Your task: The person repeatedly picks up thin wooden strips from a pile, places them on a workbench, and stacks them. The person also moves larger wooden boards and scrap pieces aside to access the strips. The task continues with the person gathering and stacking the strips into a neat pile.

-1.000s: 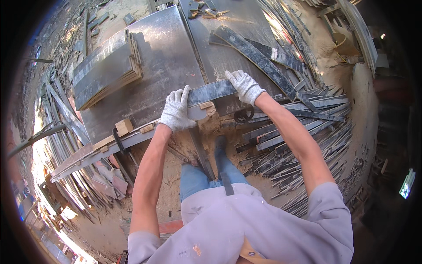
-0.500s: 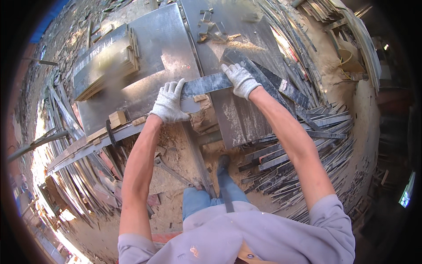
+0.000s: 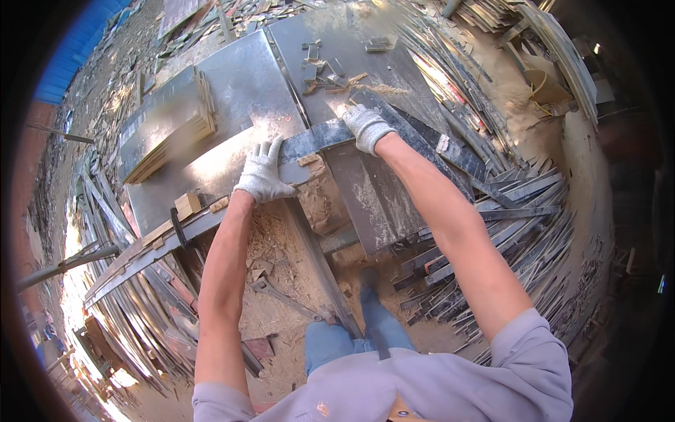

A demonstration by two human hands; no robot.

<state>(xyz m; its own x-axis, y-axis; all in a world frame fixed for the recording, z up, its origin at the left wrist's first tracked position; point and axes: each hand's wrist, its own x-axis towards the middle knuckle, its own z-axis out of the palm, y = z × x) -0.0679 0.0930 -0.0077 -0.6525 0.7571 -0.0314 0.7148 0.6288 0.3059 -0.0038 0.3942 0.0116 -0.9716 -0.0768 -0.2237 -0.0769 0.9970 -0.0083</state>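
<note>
Board (image 3: 328, 134) touches splayed left hand (image 3: 264, 173) and right hand (image 3: 368, 129)

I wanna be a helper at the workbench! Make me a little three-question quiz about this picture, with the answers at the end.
1. True or false: the left hand and the right hand both wear pale gloves.

2. How many hands touch the dark strip?

3. Pick one. Where is the stack of boards on the tabletop?
A: nearer the right hand
B: nearer the left hand
C: exactly midway between both hands

Key: 1. True. 2. Two, one toward each end. 3. B.
</note>
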